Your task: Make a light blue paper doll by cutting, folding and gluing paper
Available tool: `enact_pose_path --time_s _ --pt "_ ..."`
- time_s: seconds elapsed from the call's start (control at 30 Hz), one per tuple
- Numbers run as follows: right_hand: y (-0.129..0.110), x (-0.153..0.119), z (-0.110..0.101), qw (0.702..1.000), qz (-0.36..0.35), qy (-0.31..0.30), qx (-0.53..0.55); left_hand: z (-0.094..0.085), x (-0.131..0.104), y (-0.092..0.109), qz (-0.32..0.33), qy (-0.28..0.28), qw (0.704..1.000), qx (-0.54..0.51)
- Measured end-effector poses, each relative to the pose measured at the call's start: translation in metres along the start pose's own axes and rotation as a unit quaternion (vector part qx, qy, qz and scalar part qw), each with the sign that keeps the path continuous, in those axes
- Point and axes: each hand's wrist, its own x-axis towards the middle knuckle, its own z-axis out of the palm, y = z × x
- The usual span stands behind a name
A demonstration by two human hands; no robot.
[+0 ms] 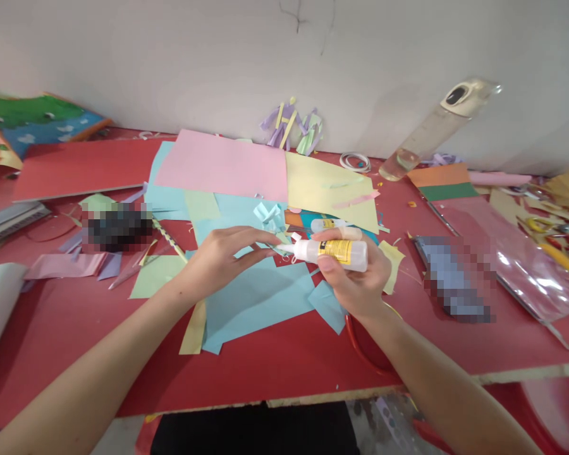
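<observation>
My right hand (355, 272) is closed around a clear glue bottle (358, 255) with a yellow label, its white nozzle pointing left. My left hand (230, 259) pinches something small at the nozzle tip, probably a pale paper piece; the fingertips and tip overlap, so its shape is unclear. Just above the left fingertips is a light blue curled paper piece (269, 217). Under both hands lie blue paper sheets (256, 303). A second small bottle (326, 224) shows behind the held one.
Pink paper (227, 164) and yellow paper (329, 186) lie behind the hands. Paper figures (284, 126) lean on the wall. A tilted water bottle (424, 136) stands back right. Red scissors handles (360, 351) sit near my right wrist, a blurred phone-like object (455, 278) further right.
</observation>
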Motion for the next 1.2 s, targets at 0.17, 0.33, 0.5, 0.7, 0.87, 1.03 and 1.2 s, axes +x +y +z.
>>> enact_pose_path --time_s 0.17,0.33,0.5,0.7,0.87,1.03,1.2 --pt "0.0 0.0009 -0.0008 1.0 -0.012 -0.01 0.003 0.0004 -0.0003 -0.0008 0.01 -0.006 1.0 0.007" --pt "0.0008 0.0013 -0.0016 0.999 -0.032 -0.026 0.01 0.0 -0.0004 -0.0004 0.022 -0.005 1.0 0.004" --pt "-0.0001 0.0017 -0.0029 0.999 -0.032 -0.033 0.003 -0.0014 -0.0004 0.0012 0.028 -0.003 1.0 0.009" --pt "-0.0026 0.0024 -0.0029 0.998 -0.042 -0.047 -0.007 0.0009 -0.0003 -0.0012 0.057 0.0 0.998 0.021" --pt "-0.0045 0.0033 -0.0023 0.998 -0.053 -0.045 -0.012 0.0023 -0.0009 -0.0051 0.086 0.001 0.995 0.04" --pt "-0.0086 0.005 -0.0034 0.997 -0.051 -0.048 -0.033 0.0023 -0.0014 -0.0056 0.094 0.013 0.994 0.046" --pt "-0.0085 0.0053 -0.0034 0.997 -0.057 -0.044 -0.035 0.0018 -0.0025 -0.0054 0.094 0.005 0.994 0.052"
